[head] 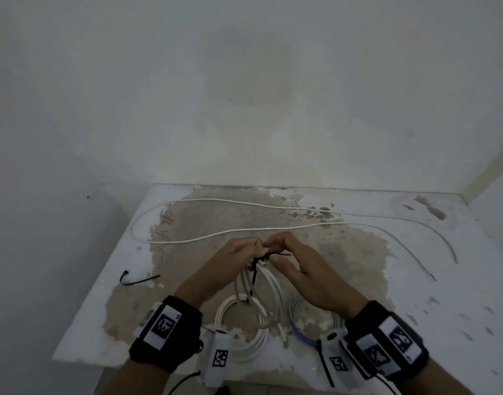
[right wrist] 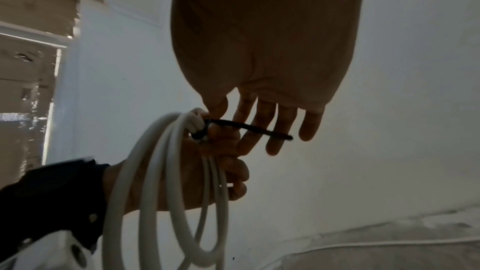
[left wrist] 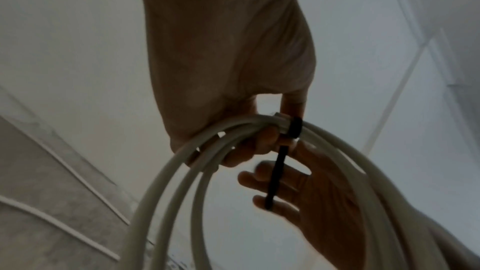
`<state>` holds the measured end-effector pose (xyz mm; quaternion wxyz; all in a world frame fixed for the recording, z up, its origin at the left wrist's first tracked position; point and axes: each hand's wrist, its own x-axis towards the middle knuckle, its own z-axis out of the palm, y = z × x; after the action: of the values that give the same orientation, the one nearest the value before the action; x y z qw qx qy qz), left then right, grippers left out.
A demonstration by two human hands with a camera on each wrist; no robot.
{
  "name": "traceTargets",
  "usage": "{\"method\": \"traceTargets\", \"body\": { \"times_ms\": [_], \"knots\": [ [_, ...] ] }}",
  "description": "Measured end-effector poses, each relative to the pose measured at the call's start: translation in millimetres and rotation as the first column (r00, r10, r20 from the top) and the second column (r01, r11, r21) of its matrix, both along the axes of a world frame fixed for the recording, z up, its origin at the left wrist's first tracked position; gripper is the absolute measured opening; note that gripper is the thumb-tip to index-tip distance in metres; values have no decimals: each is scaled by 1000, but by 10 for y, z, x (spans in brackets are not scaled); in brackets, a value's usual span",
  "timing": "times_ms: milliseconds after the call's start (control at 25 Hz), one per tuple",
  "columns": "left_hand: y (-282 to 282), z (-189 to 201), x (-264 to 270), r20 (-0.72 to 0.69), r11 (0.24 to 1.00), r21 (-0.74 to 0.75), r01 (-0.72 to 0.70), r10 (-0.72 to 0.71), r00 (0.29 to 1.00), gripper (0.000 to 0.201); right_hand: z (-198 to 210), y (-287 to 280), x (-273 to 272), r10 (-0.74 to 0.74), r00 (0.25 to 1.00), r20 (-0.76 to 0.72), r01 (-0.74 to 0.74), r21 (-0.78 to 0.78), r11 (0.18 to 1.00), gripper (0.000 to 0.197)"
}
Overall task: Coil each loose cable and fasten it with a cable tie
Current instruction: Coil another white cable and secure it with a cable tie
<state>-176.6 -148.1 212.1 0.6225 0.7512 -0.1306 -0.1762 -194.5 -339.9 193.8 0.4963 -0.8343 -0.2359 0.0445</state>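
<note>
Hanging in loops above the table [head: 415, 295], a white coiled cable [head: 269, 283] is gripped at its top by the left hand [head: 230, 258], whose fingers are curled round the bunched strands. A black cable tie [left wrist: 294, 127] is wrapped round that bunch, just beside the left fingers [left wrist: 262, 143]. Its loose tail [right wrist: 259, 129] is seen sticking out toward the right hand [head: 298, 266]. The right thumb and first finger are pressed in at the wrapped spot, while the other right fingers [right wrist: 309, 124] are held out fairly straight; whether the tie is truly pinched there cannot be told. Under the hands, a second white coil [head: 244, 334] is laid flat on the table, and a blue coil [head: 301, 323] is laid just beside it on the right. A long loose white cable [head: 244, 230] is spread across the far part of the table, well apart from the coils. Another black cable tie [head: 136, 280] is left near the table's left edge. A pale wall [head: 244, 81] is seen behind the table.
</note>
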Motion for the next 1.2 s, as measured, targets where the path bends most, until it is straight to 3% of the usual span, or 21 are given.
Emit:
{"method": "traceTargets", "body": {
  "times_ms": [80,120,200,240,280,360,400,520,640,760,920,1040,1080,1200],
  "knots": [
    [198,-21,15,84,998,51,25,-29,996,22,41,142,37,44,999,-5,-44,-52,998,9],
    [268,-60,10,157,993,104,-48,32,987,15,27,216,42,34,999,-3,-34,-41,999,10],
    [419,-228,-2,330,901,145,-409,346,879,10,-26,385,55,-53,998,-13,54,37,998,15],
    [456,-303,-16,334,824,131,-552,487,807,17,-56,456,60,-102,995,-17,103,79,992,16],
    [481,-353,-7,269,804,122,-582,538,799,28,-78,534,78,-140,990,-11,140,102,985,16],
    [484,-467,38,150,892,97,-442,425,892,46,-113,663,113,-177,984,-10,178,109,978,17],
    [500,-505,62,163,922,79,-379,363,917,43,-120,725,129,-181,983,-26,183,123,975,17],
    [563,-497,160,279,958,45,-284,261,924,31,-153,835,151,-181,981,-69,191,182,964,18],
    [644,-527,192,131,991,21,-131,127,983,36,-240,916,160,-180,975,-128,203,202,958,18],
    [727,-620,176,-14,990,-62,-130,129,992,34,-327,1034,156,-171,958,-230,225,232,946,24],
    [837,-768,172,36,982,-28,-187,188,982,33,-429,1158,131,-127,933,-336,229,282,932,24],
    [1025,-957,164,121,979,115,-171,157,980,28,-573,1135,78,-98,912,-399,159,121,980,12],
    [1136,-1093,132,198,967,194,-165,126,972,25,-649,1099,63,-110,902,-418,135,30,990,17],
    [1531,-1583,-72,460,816,548,-186,-108,881,17,-771,951,53,-216,873,-437,166,-150,975,30]
  ]
}}
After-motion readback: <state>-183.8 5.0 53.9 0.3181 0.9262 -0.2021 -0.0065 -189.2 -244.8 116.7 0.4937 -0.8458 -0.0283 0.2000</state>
